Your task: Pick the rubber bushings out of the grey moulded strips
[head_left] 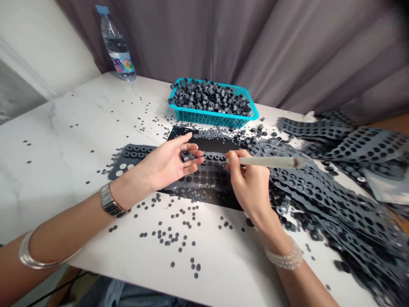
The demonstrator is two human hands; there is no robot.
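My left hand is turned palm up over the sheet, its fingers loosely curled around small dark grey ring pieces. My right hand pinches a white pen-like tool whose back end points right; its working tip is hidden by the fingers. Both hands are above a dark grey perforated sheet with rows of round holes and a row of rings along its upper part. Beneath that sheet lies a black board. The sheet's left end shows several white openings.
A turquoise basket heaped with grey ring pieces stands behind the board. Perforated strips pile up on the right, among loose rings. Small grey discs are scattered over the white table. A water bottle stands at the back left.
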